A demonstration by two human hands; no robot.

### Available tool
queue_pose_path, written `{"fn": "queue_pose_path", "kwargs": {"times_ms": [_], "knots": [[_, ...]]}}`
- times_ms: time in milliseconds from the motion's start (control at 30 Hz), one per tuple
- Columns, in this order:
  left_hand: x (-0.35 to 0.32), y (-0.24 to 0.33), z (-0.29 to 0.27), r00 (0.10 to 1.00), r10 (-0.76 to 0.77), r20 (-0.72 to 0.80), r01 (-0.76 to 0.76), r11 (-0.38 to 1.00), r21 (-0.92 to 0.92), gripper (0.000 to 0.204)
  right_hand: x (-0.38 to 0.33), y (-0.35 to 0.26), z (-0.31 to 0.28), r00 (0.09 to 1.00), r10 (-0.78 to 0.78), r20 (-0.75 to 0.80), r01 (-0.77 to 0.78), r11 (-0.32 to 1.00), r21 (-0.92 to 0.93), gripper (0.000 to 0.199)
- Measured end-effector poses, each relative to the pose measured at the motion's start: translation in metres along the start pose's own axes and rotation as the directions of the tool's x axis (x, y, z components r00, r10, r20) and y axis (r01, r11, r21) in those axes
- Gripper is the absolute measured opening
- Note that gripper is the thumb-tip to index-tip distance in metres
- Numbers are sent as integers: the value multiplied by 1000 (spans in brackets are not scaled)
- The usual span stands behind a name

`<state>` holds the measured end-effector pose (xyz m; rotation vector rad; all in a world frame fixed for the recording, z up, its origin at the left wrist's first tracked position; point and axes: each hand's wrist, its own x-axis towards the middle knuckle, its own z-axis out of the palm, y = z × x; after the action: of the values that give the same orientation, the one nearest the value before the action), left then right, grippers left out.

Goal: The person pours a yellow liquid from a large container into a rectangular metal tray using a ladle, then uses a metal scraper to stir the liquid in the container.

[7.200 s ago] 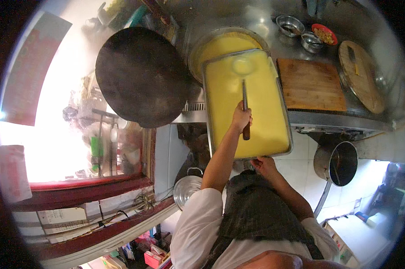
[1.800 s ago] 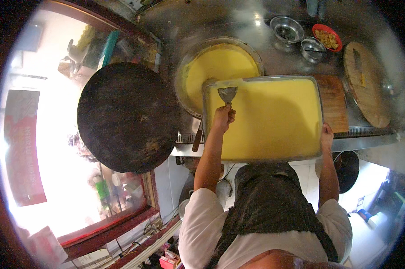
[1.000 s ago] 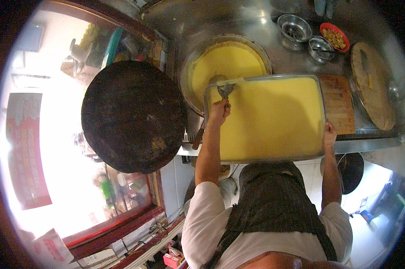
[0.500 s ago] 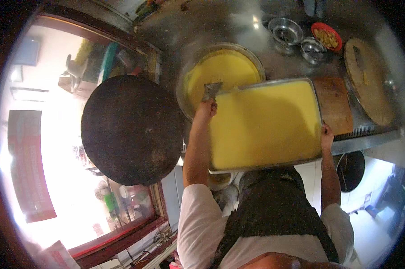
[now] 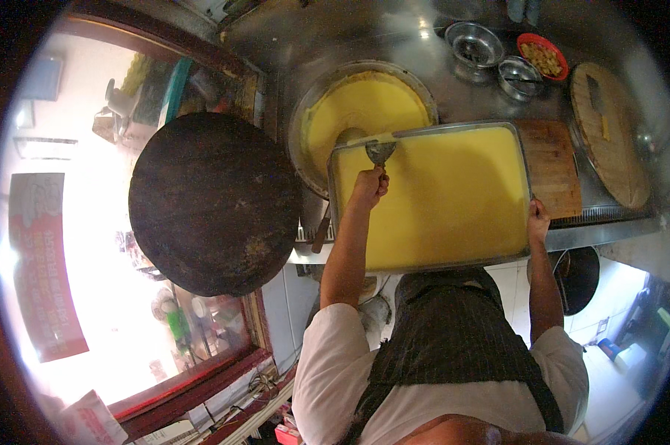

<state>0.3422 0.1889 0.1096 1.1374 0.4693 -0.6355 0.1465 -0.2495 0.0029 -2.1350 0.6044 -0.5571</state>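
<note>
My left hand (image 5: pixel 370 187) is closed round the handle of a metal scraper (image 5: pixel 380 150). Its blade is at the far edge of a large rectangular metal tray (image 5: pixel 526 167), toward the left end. Smooth yellow batter (image 5: pixel 446 200) covers the tray's inside. On the tray's right side, my right hand (image 5: pixel 539 219) grips the rim. Past the tray's far left corner stands a round metal basin (image 5: pixel 296 137) with more yellow batter (image 5: pixel 368 100) in it. A dark wooden handle (image 5: pixel 321 231) sticks out beside the tray's left side; the tray hides part of it.
A big dark round griddle plate (image 5: pixel 215 204) lies left, beside a window. A wooden board (image 5: pixel 557 170) is partly under the tray's right side. Farther right are a round wooden board (image 5: pixel 620 148), metal bowls (image 5: pixel 474 46) and a red bowl (image 5: pixel 542 56) of chunky pieces.
My left hand has moved right with the scraper, from near the basin to the tray's far edge. The tray's left side and the dark wooden handle have come into sight.
</note>
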Motion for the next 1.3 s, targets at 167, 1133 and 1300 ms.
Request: {"fn": "queue_pose_path", "kwargs": {"times_ms": [167,1133,1300], "knots": [[-7,17,12,981,194,-31,-196,979,-56,24,-1,-6,0,999,-27,-21,26,999,-47,32],[-13,104,-147,992,-85,-98,126,802,584,31,1,20,-4,976,190,103,-197,978,64,37],[-3,100,-156,976,-65,-207,164,847,506,31,-2,9,2,997,80,-10,-78,991,110,36]]}}
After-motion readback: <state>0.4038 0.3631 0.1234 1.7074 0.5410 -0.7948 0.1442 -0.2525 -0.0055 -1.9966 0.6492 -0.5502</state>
